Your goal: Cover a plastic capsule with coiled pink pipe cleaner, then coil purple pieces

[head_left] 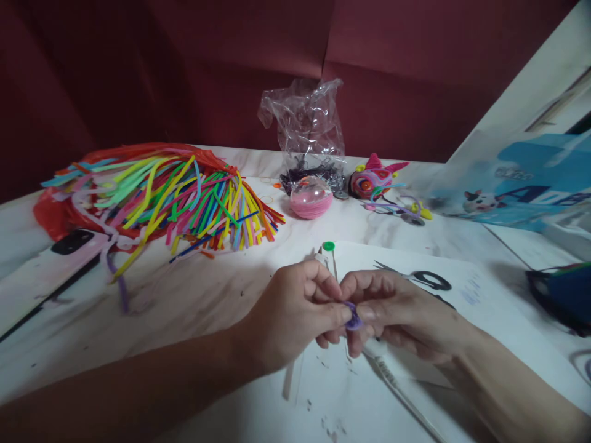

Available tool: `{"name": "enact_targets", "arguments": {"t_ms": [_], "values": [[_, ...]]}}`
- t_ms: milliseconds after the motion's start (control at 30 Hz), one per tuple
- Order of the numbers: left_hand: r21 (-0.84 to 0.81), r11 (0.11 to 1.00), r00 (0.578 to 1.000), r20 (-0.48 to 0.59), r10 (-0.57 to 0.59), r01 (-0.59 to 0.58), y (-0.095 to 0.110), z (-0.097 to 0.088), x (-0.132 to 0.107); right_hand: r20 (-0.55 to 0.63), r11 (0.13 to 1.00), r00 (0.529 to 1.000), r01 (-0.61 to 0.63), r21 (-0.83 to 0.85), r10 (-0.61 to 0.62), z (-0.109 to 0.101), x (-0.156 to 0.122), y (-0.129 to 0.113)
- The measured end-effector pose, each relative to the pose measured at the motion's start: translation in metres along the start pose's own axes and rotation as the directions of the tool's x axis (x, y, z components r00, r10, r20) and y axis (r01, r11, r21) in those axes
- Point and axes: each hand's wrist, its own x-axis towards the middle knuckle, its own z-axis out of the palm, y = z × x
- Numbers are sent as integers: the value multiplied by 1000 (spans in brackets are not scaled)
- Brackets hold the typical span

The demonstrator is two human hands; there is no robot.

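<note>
A small purple coil (354, 319), looking like a wound pipe cleaner, sits pinched between the fingertips of both hands. My left hand (300, 307) is closed on its left side, thumb on top. From the right, my right hand (397, 311) grips the same coil with thumb and fingers. Just beyond the fingers lies a green disc on a thin pale stem (328, 246), beside a white nozzle-like tool partly hidden by my left hand. Black-handled scissors (431, 280) lie on white paper behind my right hand. A white cable (392, 381) runs out from under the hands.
At the left lies a large bundle of colourful pipe cleaners (184, 197) in red wrapping, near a phone (78, 241). Behind stand a half-pink clear ball (311, 198), a plastic bag (309, 123) and a pink horned figure (373, 178). A blue printed package (521, 184) is at right.
</note>
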Motion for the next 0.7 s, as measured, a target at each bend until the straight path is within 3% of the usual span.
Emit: {"name": "enact_targets", "arguments": {"t_ms": [233, 433, 700], "values": [[50, 999, 999, -36, -2, 3, -1, 0, -1, 16, 997, 1000, 8, 72, -9, 1, 0, 2], [102, 995, 997, -78, 18, -10, -1, 1, -2, 38, 966, 998, 43, 254, -54, 3, 3, 10], [1, 995, 995, -22, 102, -102, 3, -4, 2, -17, 918, 990, 136, 372, -139, 6, 6, 10]]}}
